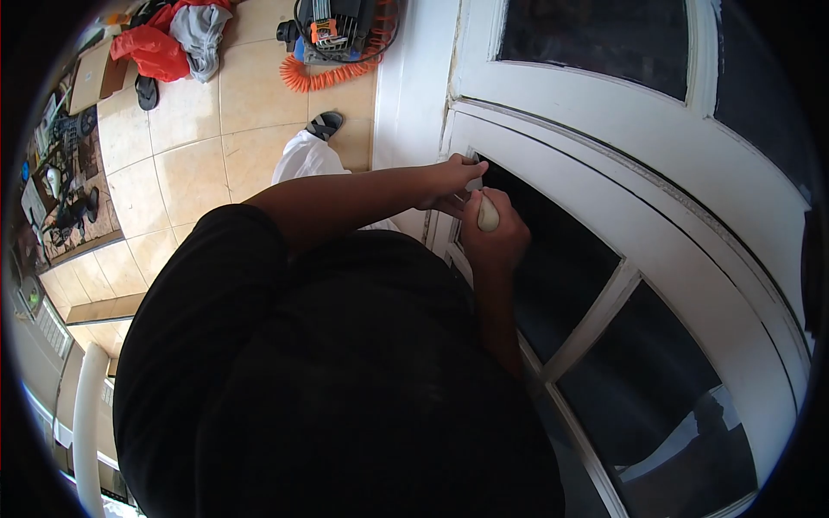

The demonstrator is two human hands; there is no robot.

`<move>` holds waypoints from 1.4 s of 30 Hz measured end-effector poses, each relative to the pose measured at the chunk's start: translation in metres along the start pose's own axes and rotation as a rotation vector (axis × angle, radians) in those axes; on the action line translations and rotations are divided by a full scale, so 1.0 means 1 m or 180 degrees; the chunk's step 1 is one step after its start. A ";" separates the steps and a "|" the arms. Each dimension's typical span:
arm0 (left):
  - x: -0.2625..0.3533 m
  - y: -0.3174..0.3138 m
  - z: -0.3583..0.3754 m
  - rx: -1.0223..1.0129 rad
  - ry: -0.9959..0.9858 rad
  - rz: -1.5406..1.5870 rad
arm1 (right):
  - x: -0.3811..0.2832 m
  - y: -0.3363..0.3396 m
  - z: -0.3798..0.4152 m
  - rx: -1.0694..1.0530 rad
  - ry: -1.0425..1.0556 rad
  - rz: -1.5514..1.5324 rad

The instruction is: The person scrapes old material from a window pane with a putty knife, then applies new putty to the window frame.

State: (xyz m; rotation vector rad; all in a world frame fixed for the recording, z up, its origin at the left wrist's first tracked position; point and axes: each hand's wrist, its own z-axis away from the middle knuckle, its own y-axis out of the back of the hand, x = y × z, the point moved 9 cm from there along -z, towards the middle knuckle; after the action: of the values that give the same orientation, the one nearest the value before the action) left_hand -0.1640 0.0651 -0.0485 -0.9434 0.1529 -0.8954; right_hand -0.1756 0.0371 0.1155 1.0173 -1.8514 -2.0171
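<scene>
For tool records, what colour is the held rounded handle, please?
The rounded handle is pale cream, clearest in the head view.

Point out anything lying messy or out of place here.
Red material and a grey cloth lie crumpled by the cardboard box, and one dark flip-flop sits alone on the tiles, as if dropped rather than put away.

Shows two bare hands (451, 177) (505, 237), one pale-handled hand tool (489, 213), one air compressor (345, 47), one coiled orange hose (298, 76), one cross-strapped sandal (325, 125), one black flip-flop (147, 93), one white pillar (89, 423).
</scene>
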 end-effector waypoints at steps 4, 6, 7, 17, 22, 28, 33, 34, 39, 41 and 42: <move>0.002 -0.004 0.004 -0.0122 -0.0029 -0.0055 | -0.001 0.002 -0.003 -0.0069 -0.0170 -0.0013; 0.002 -0.001 0.001 -0.0034 -0.0044 -0.0070 | 0.001 0.001 0.000 -0.0023 -0.0199 -0.0021; 0.004 -0.001 0.001 -0.0032 -0.0056 -0.0075 | 0.003 0.002 -0.001 0.0039 -0.0221 -0.0022; 0.001 -0.004 0.003 -0.0099 -0.0041 -0.0027 | 0.001 0.003 0.001 0.0020 -0.0103 0.0072; 0.005 -0.007 0.009 -0.0109 -0.0004 -0.0056 | -0.006 0.003 -0.002 0.0048 0.0068 0.0097; 0.004 -0.007 0.005 -0.0149 -0.0041 -0.0086 | -0.006 0.003 -0.001 -0.0063 0.0012 0.0087; 0.005 -0.008 0.009 -0.0097 0.0016 -0.0078 | -0.007 0.001 -0.002 -0.0061 0.0028 0.0119; 0.006 -0.007 0.008 -0.0097 0.0021 -0.0075 | -0.010 0.005 0.000 0.0133 0.0175 0.0081; 0.000 -0.004 -0.001 -0.0133 0.0070 -0.0020 | -0.006 -0.001 0.000 -0.0089 -0.0012 0.0125; 0.001 -0.001 -0.004 -0.0075 0.0100 -0.0011 | -0.005 0.000 0.000 -0.0050 -0.0038 0.0096; -0.001 0.000 -0.004 -0.0019 0.0141 -0.0001 | -0.005 -0.001 0.000 -0.0088 -0.0050 0.0097</move>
State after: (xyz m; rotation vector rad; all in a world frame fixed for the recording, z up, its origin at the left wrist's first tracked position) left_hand -0.1661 0.0632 -0.0510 -0.9296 0.1932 -0.9170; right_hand -0.1717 0.0398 0.1160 0.9629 -1.8303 -2.0333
